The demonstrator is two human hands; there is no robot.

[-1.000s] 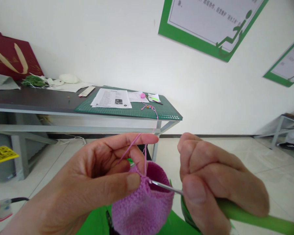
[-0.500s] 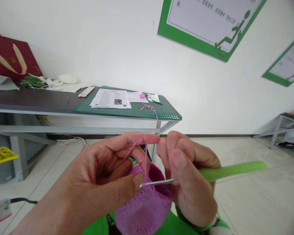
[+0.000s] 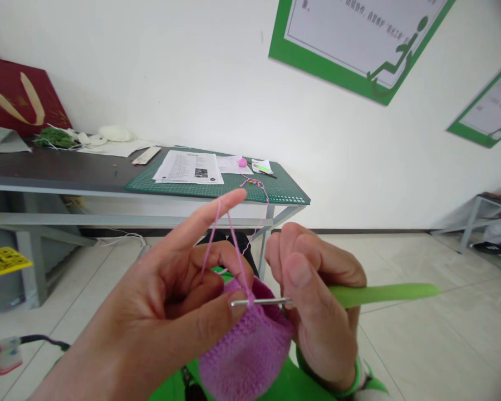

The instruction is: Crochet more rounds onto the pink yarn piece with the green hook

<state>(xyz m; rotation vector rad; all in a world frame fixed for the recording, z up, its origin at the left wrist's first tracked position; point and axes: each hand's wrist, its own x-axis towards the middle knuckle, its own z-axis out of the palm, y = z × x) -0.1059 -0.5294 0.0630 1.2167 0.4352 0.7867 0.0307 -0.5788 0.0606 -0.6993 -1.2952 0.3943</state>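
My left hand (image 3: pixel 179 289) pinches the upper edge of a pink crocheted piece (image 3: pixel 246 356), rounded and hollow at its top. Its index finger is raised, with pink yarn (image 3: pixel 234 234) looped over it and running down to the stitches. In my right hand (image 3: pixel 321 301) is a crochet hook with a light green handle (image 3: pixel 388 294). The hook's metal shaft (image 3: pixel 271 302) passes through a loop at the edge of the piece, its tip beside my left thumb.
Against the wall stands a dark table (image 3: pixel 67 167) with a green cutting mat (image 3: pixel 179 192). Printed sheets (image 3: pixel 183 167), a small pink yarn ball (image 3: pixel 242 162) and a pen lie on the mat. Further left are green yarn (image 3: pixel 56 138) and a dark red bag (image 3: pixel 20 94).
My left index finger has lifted up and away from my right hand, drawing the yarn into a taller loop. The hook has shifted slightly left and up, its tip further past the stitch.
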